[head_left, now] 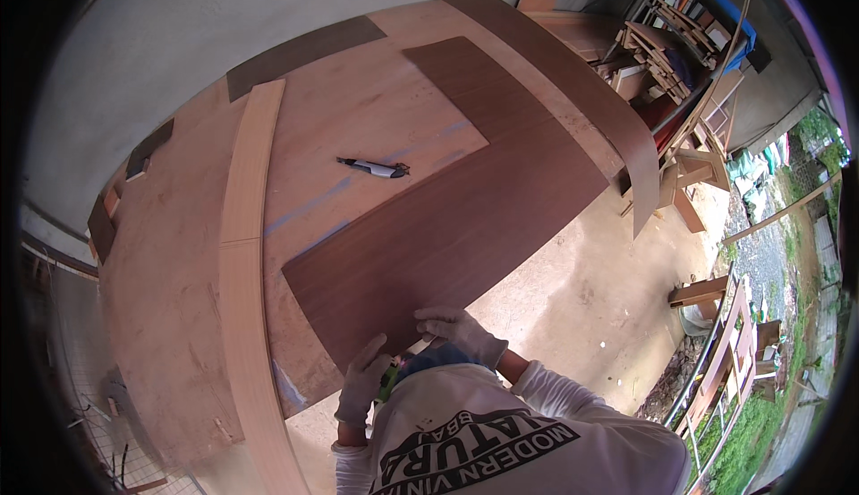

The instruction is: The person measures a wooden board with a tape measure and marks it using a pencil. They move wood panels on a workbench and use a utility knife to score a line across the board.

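Note:
A dark brown sheet (456,209), shaped like an L, lies over a pale board work surface (161,298). At its near edge my gloved left hand (358,379) has fingers curled on the sheet's edge. My gloved right hand (456,334) rests on the same edge farther right, fingers stretched out and slightly apart. A black and silver utility knife (371,166) lies on the pale surface beside the sheet. A long light wood strip (240,298) runs front to back left of the sheet. Something blue and green below my hands is mostly hidden by my shirt.
Dark strips (304,52) lie along the back and left edges. A long dark strip (555,74) hangs over the right side. Stacked wood offcuts (658,52) fill a rack at back right. Wooden pieces (698,292) and a railing stand at right, beside greenery. A pale wall is behind.

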Demonstrator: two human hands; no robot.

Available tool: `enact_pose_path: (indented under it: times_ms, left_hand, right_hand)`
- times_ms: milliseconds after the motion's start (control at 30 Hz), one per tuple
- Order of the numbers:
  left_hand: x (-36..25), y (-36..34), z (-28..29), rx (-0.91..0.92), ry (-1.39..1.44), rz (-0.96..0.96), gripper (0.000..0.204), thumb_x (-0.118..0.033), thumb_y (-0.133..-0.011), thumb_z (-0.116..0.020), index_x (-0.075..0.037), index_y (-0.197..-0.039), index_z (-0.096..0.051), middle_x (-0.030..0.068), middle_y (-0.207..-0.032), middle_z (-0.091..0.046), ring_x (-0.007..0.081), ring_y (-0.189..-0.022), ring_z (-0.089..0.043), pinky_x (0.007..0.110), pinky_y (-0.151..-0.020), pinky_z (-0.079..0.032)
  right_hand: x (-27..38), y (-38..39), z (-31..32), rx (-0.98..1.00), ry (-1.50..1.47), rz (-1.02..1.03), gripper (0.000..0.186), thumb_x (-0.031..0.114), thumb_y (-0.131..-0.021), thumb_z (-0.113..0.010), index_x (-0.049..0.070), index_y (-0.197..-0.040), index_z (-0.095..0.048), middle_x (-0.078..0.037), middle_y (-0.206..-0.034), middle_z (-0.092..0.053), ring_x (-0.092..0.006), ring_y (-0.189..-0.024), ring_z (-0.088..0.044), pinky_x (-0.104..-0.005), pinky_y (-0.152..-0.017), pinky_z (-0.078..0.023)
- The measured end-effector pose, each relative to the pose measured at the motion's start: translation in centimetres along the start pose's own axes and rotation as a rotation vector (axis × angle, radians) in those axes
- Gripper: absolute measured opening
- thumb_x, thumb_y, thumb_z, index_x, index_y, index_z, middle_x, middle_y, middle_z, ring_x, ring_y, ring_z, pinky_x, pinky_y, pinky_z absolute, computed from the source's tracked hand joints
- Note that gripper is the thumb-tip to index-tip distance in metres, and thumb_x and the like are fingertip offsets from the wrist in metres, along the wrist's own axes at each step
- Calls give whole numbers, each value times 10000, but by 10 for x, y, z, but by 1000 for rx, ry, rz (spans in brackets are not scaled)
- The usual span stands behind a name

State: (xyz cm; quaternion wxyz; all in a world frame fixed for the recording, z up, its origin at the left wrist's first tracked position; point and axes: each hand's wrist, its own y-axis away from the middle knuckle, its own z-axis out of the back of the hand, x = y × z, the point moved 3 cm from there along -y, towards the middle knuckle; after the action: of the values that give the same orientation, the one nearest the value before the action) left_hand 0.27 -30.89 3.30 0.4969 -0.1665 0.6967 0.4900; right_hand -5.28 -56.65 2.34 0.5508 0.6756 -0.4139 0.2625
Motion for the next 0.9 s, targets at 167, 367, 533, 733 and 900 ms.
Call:
enact_pose_path:
  times_ms: [167,367,533,733,900]
  left_hand:
    - [-10,-1,-20,71,21,56,598,-362,-1054,-619,-8,-1533,-568,176,-1338,-705,206,-1210,-677,337,-1057,-515]
    - [4,18,-4,195,-281,66,1007,-606,-938,-688,-29,-1673,-311,294,-1493,-601,396,-1420,-578,415,-1170,-458]
    - [-37,22,-22,251,-488,160,1248,-646,-825,-796,5,-1700,-188,330,-1484,-593,444,-1386,-604,457,-1142,-492]
    - [-48,33,-33,145,-547,144,1271,-638,-799,-819,5,-1695,-186,342,-1445,-614,458,-1303,-653,480,-1054,-549]
    - [-31,19,-43,151,-555,1,1045,-420,-799,-842,-103,-1658,-340,264,-1334,-700,435,-1206,-705,501,-993,-563]
  right_hand:
    - [19,4,-55,377,262,19,525,218,-1058,-684,2,-1524,-574,-120,-1419,-677,-228,-1290,-650,-343,-1107,-505]
    - [-1,0,-56,374,319,-65,519,202,-1054,-668,8,-1524,-562,-154,-1364,-696,-217,-1234,-665,-353,-1061,-534]
    - [-13,-12,-42,360,380,13,489,208,-1021,-713,-27,-1437,-609,-149,-1361,-680,-222,-1261,-647,-368,-1095,-525]
    - [1,-12,-51,247,464,-3,360,210,-1008,-715,3,-1303,-713,-97,-1144,-760,-163,-1048,-712,-310,-931,-567]
    - [21,4,-27,234,307,-151,382,200,-1020,-701,-1,-1345,-703,-60,-1105,-745,-138,-983,-697,-293,-878,-565]
